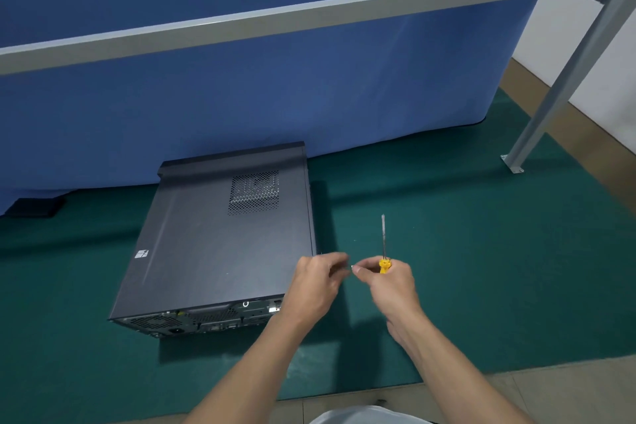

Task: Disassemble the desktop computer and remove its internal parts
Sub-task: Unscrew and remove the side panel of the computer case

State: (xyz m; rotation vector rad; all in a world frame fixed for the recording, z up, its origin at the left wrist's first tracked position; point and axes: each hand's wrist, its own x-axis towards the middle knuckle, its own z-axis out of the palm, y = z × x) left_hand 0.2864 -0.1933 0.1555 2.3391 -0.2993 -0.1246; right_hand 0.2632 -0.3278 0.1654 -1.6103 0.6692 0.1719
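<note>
While passing something tiny, probably a screw, between pinched fingertips: right hand point(387, 280) gripping screwdriver point(383, 246), left hand point(315, 280) closing; keeping clear of computer point(220, 237) lying closed on green mat point(481, 251).

Both my forearms are bare from the lower edge of the view up to the wrists, with no sleeve showing on either one. My left hand point(315, 280) and my right hand point(390, 286) are bare too: no glove, no ring, no watch or band at either wrist. Veins and tendons stand out along the back of my right forearm. At the very bottom of the view, between my arms, a small patch of pale grey-white cloth shows, part of what I wear.
</note>
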